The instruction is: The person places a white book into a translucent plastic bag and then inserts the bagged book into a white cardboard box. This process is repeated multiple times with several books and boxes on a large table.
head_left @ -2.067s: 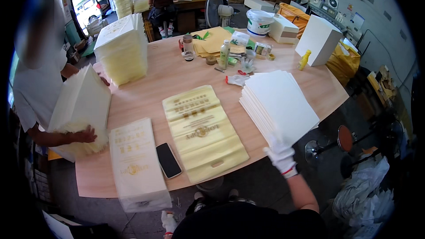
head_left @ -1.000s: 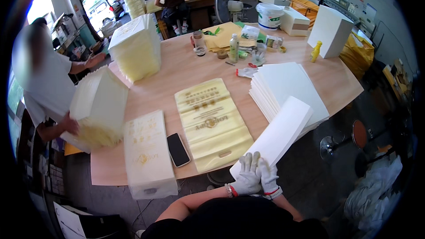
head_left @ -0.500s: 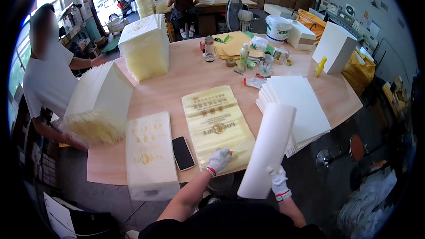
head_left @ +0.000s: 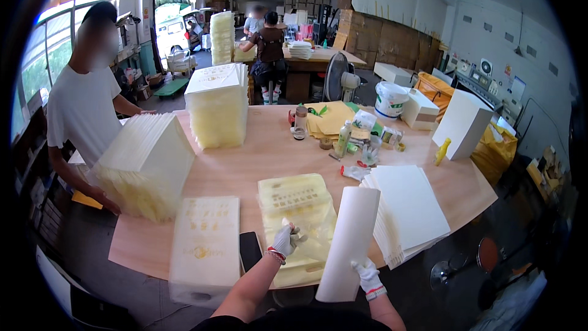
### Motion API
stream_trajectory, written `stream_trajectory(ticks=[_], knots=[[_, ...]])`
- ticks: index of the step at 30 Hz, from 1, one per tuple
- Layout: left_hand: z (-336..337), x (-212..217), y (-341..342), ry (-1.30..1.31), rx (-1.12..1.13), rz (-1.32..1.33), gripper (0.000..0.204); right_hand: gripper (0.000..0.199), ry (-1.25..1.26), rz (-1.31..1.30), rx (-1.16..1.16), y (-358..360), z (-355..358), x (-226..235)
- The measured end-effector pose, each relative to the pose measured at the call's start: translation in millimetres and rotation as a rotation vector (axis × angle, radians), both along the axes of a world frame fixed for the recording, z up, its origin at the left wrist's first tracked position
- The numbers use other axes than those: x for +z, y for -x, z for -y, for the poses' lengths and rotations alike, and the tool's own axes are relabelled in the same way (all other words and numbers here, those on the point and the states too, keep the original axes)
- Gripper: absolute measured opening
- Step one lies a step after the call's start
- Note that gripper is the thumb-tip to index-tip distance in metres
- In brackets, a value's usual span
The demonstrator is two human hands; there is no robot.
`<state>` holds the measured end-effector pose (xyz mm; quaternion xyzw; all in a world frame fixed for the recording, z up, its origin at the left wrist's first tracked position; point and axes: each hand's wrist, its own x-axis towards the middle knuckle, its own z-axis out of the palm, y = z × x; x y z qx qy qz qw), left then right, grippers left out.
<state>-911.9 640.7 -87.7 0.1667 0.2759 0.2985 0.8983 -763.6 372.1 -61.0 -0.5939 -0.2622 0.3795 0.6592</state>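
My left hand (head_left: 286, 240), in a white knit glove, is over a pile of pale yellow printed plastic bags (head_left: 293, 193). Its fingers are closed on the top bag, whose clear film is wrinkled and lifted around them. My right hand (head_left: 369, 279), gloved too, grips the lower right edge of a white sheet (head_left: 350, 239). The sheet stands tilted and slightly curved, just right of the bags and partly in front of the white sheet stack (head_left: 410, 205). Part of the right thumb shows on the sheet's face; the other fingers are hidden behind it.
Left of a dark phone (head_left: 250, 250) lies a pile of filled printed bags (head_left: 205, 239). A person (head_left: 86, 92) at the left handles a tall bagged stack (head_left: 147, 165); another stack (head_left: 215, 107) stands behind. Bottles, tape and a spare glove (head_left: 354, 173) lie at the far right.
My left hand has moved farther up the bag pile, and the top bag's film is now raised and wrinkled. The white sheet has come left toward the bags. My view has tilted upward.
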Motion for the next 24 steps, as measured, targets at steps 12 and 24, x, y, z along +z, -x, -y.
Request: stream_trajectory(ticks=[12, 24], knots=[[27, 52, -53, -0.694, -0.334, -0.552, 0.031, 0.038, 0.607, 1.257, 0.119, 1, 80, 64], [116, 78, -37, -1.661, -0.537, -0.961, 0.048, 0.055, 0.651, 0.939, -0.211, -25, -44, 34]])
